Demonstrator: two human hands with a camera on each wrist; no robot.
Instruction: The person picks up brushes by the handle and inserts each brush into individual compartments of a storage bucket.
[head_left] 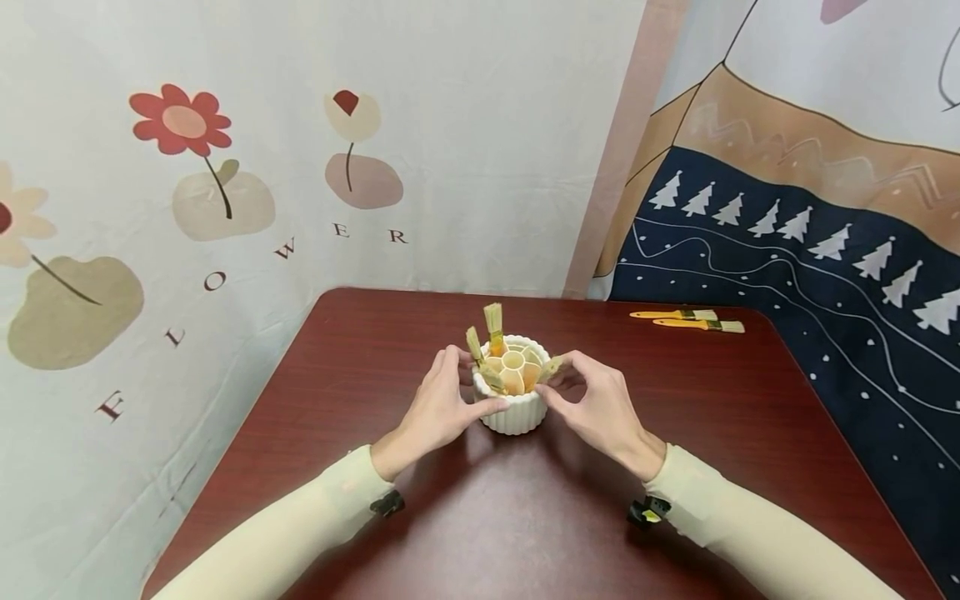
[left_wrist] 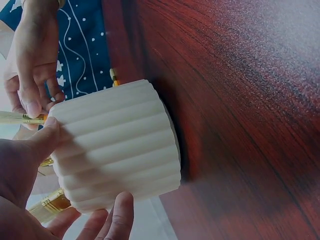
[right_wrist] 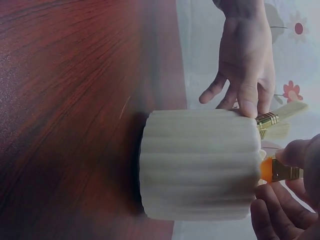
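A white ribbed round holder [head_left: 517, 417] with petal-shaped compartments stands upright on the table. My left hand [head_left: 450, 396] grips its left side, thumb at the front rim; in the left wrist view its fingers [left_wrist: 122, 215] lie against the ribbed wall. At the right rim my right hand [head_left: 600, 404] pinches a paintbrush [right_wrist: 285, 173] by its metal band. That brush's orange handle goes down into the holder, its lower end hidden. Several other brushes, one at the back [head_left: 493, 329] and one at the left [head_left: 474, 346], poke up bristles first.
Two yellow-handled paintbrushes [head_left: 701, 325] lie at the back right of the dark red table [head_left: 360, 358]. Printed cloths [head_left: 480, 167] hang behind and beside it. A dark band [head_left: 648, 510] sits at each wrist.
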